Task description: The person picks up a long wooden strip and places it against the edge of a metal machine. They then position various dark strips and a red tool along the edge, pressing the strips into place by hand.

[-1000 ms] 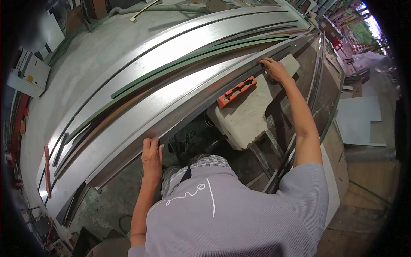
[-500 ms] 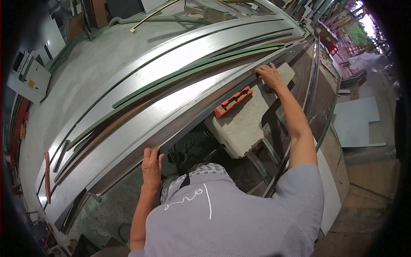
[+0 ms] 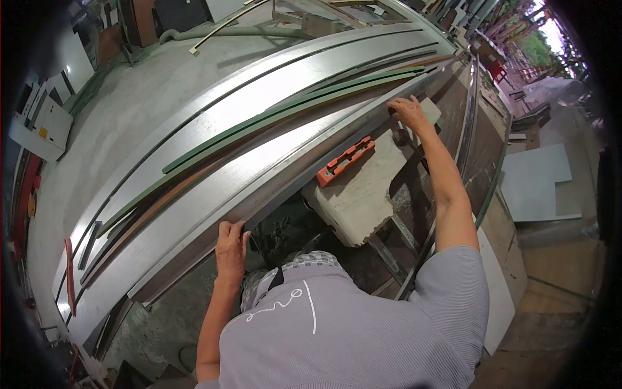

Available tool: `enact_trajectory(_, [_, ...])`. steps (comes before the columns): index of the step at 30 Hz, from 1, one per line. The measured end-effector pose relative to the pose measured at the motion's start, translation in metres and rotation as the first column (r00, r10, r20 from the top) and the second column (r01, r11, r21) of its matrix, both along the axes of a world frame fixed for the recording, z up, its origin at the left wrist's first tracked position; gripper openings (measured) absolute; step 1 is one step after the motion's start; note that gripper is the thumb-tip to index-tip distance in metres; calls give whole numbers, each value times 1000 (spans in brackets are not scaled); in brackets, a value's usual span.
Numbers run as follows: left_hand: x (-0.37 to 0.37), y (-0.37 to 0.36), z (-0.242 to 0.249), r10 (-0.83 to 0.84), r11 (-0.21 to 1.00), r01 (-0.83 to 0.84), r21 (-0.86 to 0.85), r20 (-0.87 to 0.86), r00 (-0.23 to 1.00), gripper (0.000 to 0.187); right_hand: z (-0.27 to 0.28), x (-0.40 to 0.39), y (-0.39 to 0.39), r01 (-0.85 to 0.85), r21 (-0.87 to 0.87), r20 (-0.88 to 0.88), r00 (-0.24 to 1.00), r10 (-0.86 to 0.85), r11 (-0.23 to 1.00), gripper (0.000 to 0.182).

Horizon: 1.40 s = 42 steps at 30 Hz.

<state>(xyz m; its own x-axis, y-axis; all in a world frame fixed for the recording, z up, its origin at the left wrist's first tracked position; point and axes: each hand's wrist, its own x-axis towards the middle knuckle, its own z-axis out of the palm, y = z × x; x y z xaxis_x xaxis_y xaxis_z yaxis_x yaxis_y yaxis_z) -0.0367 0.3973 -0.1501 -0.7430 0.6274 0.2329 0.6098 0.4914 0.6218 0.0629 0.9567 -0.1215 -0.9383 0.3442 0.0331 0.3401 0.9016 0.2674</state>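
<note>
A long dark metal bar runs diagonally along the near edge of the silver metal table. My left hand has its fingers bent over this bar at its lower left part. Farther up to the right, my right hand closes its fingers on the same bar near its far end. Between the hands, an orange-red plastic piece lies on a pale block beside the bar. Long green strips and a brown strip rest on the metal table beyond the bar.
A white machine cabinet stands on the floor at the left. A red curved strip lies at the table's left end. White sheets are at the right. Dark metal rails run beside my right arm.
The view has shifted slightly, and the table and its strips appear a little farther left. Both hands remain on the bar, with little visible movement.
</note>
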Motion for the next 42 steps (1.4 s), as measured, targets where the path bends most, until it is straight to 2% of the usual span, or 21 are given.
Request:
enact_trajectory(1, [-2, 4, 1, 7, 1000, -7, 1, -1, 1000, 22, -3, 1, 4, -7, 1, -1, 1000, 7, 1000, 36])
enact_trajectory(3, [-7, 12, 2, -5, 1000, 6, 22, -47, 999, 22, -8, 2, 8, 84, -52, 12, 996, -83, 995, 36])
enact_trajectory(11, [-8, 14, -5, -14, 1000, 14, 9, -41, 999, 23, -6, -1, 5, 126, -71, 54, 991, -122, 989, 39])
enact_trajectory(13, [-7, 14, -4, -13, 1000, 13, 3, -58, 998, 23, -7, -2, 8, 88, 42, 96, 991, -91, 995, 40])
enact_trajectory(16, [-7, 11, -2, -30, 1000, 30, 0, -92, 995, 23, 2, 0, 0, 73, 75, 64, 995, -78, 994, 39])
enact_trajectory(23, [-9, 13, 1, -22, 1000, 22, -1, -33, 999, 22, 1, 6, 6, 37, 66, 5, 999, -38, 997, 38])
enact_trajectory(25, [-8, 16, 0, -21, 1000, 21, 6, -24, 999, 22, 1, 11, 6, 82, -43, -8, 997, -82, 996, 38])
enact_trajectory(31, [-11, 30, -2, -68, 998, 68, -6, -51, 996, 25, -12, 9, 25, 138, -77, 3, 990, -138, 987, 37])
enact_trajectory(35, [-10, 30, -5, -58, 998, 58, -5, -32, 998, 25, -12, 8, 20, 127, -45, -30, 991, -129, 991, 37])
enact_trajectory(37, [-9, 29, -5, -59, 998, 59, -11, -36, 998, 26, -7, 6, 15, 175, -18, 45, 984, -174, 984, 41])
enact_trajectory(40, [-6, 28, -3, -64, 998, 64, -2, -15, 998, 26, -16, 7, 17, 149, 50, 19, 988, -151, 988, 40])
enact_trajectory(42, [-5, 27, -3, -63, 998, 63, 4, -45, 997, 27, -14, 5, 17, 163, 16, 13, 987, -163, 987, 41])
